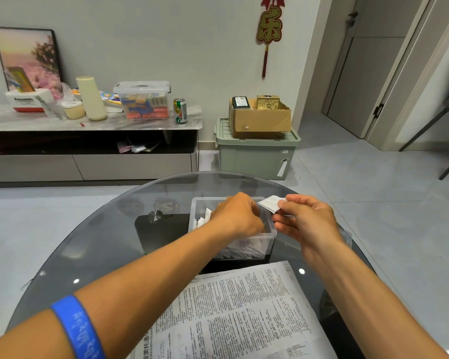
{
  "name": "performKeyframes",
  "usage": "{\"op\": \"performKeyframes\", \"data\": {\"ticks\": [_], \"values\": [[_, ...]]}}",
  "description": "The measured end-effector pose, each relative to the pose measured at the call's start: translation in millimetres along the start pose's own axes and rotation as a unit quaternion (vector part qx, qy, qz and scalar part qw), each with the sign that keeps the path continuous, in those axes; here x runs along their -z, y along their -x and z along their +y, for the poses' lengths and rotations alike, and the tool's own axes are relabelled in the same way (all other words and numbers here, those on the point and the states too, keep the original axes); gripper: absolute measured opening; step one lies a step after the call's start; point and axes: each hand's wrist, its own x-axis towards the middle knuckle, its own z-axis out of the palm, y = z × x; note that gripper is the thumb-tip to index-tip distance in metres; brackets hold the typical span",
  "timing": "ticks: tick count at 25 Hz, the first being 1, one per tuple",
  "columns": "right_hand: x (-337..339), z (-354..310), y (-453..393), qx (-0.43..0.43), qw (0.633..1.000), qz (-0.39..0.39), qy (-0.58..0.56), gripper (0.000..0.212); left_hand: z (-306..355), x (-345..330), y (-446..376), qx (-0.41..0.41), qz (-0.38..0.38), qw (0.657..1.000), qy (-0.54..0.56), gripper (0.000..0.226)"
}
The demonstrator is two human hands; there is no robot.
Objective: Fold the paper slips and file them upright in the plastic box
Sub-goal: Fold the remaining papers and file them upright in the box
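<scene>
A clear plastic box (196,224) stands on the round glass table (96,242), with several folded white slips (240,251) standing inside. My left hand (237,216) reaches down into the box with its fingers curled; what they hold is hidden. My right hand (305,218) hovers just right of the box and pinches a folded white paper slip (270,203) above the box's right rim.
A large printed paper sheet (244,307) lies flat on the table near me. A clear lid (346,237) lies right of the box. A black base (161,229) shows under the glass. Beyond are a cluttered cabinet (88,125) and a green bin (257,154).
</scene>
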Motion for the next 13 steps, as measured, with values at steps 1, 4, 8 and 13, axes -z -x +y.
{"op": "performKeyframes", "data": {"ticks": [1, 4, 8, 13], "values": [[-0.2, 0.1, 0.2, 0.000, 1.000, -0.001, -0.001, 0.019, -0.4, 1.0, -1.3, 0.002, -0.019, 1.000, 0.014, 0.016], [-0.9, 0.5, 0.4, -0.001, 1.000, -0.001, -0.001, 0.019, -0.5, 5.2, -2.3, 0.009, -0.086, 0.994, 0.064, 0.022], [0.1, -0.4, 2.0, -0.002, 1.000, 0.001, -0.001, 0.018, -1.8, 3.2, -5.0, 0.010, -0.097, 0.994, 0.051, 0.021], [0.2, -0.5, 3.5, -0.005, 1.000, 0.001, 0.001, 0.018, -3.7, -1.4, -6.3, 0.017, -0.060, 0.998, 0.026, 0.015]]}}
